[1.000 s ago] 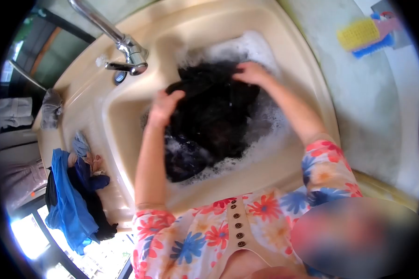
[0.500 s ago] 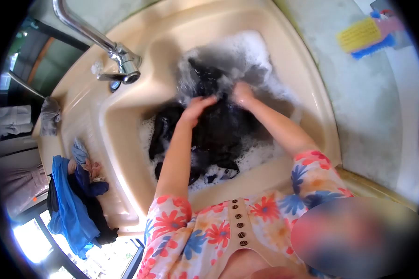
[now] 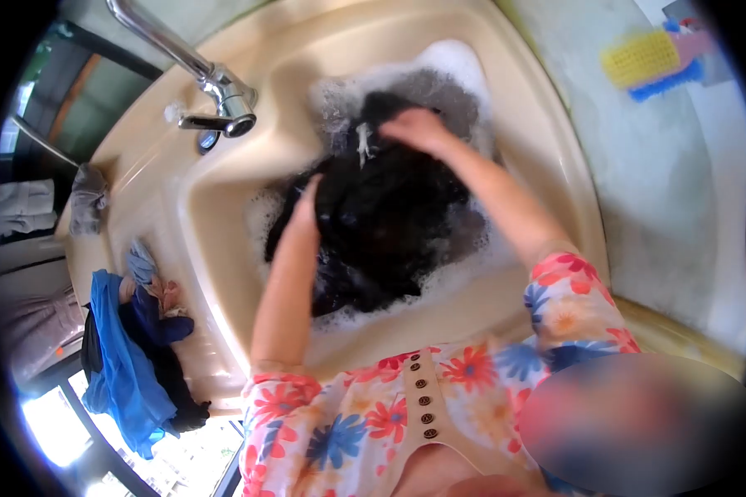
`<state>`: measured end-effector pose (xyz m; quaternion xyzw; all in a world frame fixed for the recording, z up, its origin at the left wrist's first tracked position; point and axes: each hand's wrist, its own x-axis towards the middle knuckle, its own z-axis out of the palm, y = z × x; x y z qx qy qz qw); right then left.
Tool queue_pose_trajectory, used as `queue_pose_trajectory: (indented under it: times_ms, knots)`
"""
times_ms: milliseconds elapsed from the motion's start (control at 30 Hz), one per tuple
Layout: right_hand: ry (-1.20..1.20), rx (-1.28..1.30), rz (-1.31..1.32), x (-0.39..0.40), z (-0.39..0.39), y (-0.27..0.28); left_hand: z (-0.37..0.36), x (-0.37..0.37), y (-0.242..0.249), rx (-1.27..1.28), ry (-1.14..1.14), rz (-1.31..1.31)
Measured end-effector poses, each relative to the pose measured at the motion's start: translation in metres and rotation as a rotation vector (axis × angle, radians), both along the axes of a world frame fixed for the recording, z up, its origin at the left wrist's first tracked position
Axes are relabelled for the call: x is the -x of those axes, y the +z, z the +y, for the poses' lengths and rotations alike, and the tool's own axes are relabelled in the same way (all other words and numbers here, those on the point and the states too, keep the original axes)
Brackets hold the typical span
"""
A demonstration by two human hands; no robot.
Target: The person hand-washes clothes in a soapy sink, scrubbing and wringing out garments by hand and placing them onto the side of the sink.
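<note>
At the lower left, blue cloth (image 3: pixel 128 364) drapes over the sink's (image 3: pixel 215 248) edge. Your left hand (image 3: pixel 308 201) touches the dark cloth (image 3: pixel 381 224) in mid-frame suds; hidden fingers obscure its grip. Your right hand (image 3: pixel 414 130), above centre, curls against that cloth; whether it clasps any, I can't tell.

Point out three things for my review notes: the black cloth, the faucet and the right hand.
Black cloth (image 3: pixel 381 224): head view, on its wet middle.
Faucet (image 3: pixel 224 89): head view, on its chrome body.
Right hand (image 3: pixel 416 130): head view, on the back of it.
</note>
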<state>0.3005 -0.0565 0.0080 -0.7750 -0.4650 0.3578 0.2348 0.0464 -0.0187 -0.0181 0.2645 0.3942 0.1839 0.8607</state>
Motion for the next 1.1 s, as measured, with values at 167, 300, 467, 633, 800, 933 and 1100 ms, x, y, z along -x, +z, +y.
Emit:
queue_pose_trajectory:
  times_ms: [167, 300, 467, 633, 800, 933, 1100]
  knots:
    - [-0.289, -0.128, 0.699, -0.067, -0.043, -0.004, 0.022, 0.034, 0.051, -1.226, -0.203, 0.986]
    - [-0.186, -0.186, 0.360, -0.021, -0.044, -0.089, -0.057, -0.047, 0.043, -1.730, -0.512, 1.215]
    - [-0.237, -0.091, 0.502, -0.035, -0.059, 0.004, 0.013, -0.024, 0.021, -0.441, -0.104, 0.342]
    - [-0.301, -0.076, 0.416, -0.021, -0.050, -0.024, 0.004, -0.015, 0.013, 0.006, 0.123, 0.053]
    - [0.314, -0.565, -0.270, 0.100, -0.052, 0.046, -0.015, -0.043, -0.032, -0.084, 0.138, -0.144]
    - [0.132, -0.674, -0.281, 0.121, -0.038, 0.023, -0.043, -0.042, -0.059, 0.036, 0.269, -0.348]
    - [0.032, 0.060, -0.360, 0.004, -0.010, -0.023, -0.029, -0.038, 0.059, -0.153, 0.106, 0.350]
